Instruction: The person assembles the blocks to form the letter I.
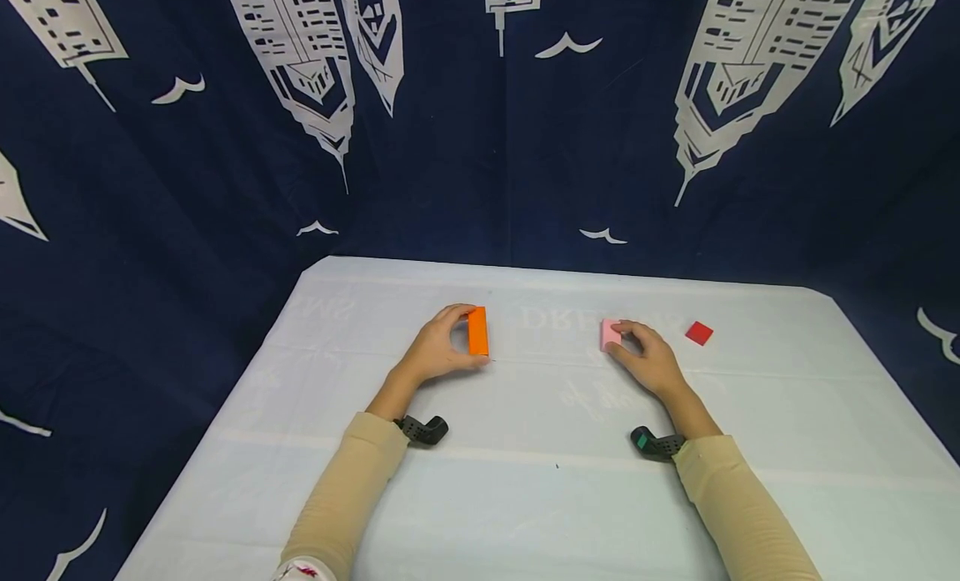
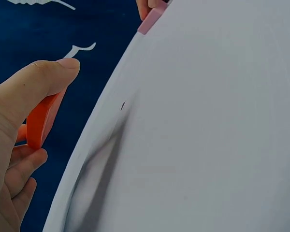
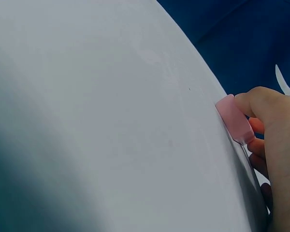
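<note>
In the head view the left hand (image 1: 438, 346) pinches an orange block (image 1: 478, 331) by its two ends, thumb at the near end and fingers at the far end. The left wrist view shows the same orange block (image 2: 42, 118) between thumb and fingers of the left hand (image 2: 24, 111). A pink block (image 1: 611, 335) is pinched between thumb and fingers of the right hand (image 1: 651, 360). In the right wrist view the pink block (image 3: 236, 119) is at the table's edge line, with the right hand (image 3: 278, 130) around its right side.
A flat red square piece (image 1: 699, 333) lies on the white table (image 1: 510, 514), right of the right hand. Behind the table hangs a dark blue cloth (image 1: 450, 189) with white building prints. A tiny dark speck lies on the table between the forearms.
</note>
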Motion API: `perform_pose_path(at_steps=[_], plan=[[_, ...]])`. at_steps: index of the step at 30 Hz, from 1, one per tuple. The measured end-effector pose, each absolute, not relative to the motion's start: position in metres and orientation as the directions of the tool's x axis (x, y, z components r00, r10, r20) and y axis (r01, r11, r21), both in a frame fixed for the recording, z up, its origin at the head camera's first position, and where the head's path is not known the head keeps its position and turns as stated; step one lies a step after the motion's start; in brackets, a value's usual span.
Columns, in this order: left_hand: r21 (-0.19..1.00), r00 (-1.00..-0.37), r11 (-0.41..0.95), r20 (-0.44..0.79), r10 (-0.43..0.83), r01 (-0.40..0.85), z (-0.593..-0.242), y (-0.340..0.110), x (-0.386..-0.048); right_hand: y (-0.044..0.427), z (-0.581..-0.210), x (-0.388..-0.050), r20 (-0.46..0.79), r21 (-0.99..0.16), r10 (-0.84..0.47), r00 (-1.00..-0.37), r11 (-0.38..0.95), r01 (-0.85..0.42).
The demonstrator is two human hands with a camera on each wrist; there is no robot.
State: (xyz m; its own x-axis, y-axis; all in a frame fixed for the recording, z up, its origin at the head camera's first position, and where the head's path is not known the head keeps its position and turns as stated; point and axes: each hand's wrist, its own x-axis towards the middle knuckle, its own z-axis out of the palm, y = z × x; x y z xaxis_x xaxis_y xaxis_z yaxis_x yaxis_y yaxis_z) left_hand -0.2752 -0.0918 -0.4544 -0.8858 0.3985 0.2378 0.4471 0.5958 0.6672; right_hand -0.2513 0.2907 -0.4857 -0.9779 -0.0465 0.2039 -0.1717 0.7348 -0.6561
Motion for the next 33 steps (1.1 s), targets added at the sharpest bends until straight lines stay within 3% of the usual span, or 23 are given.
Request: perform_pose_path(at_steps=[33], plan=[[0.654, -0.873, 0.596, 0.229, 0.431, 0.466, -0.458, -0.072, -0.267, 0.287, -0.48, -0.247, 0.208, -0.659, -0.051, -0.977, 0.731, -0.179]])
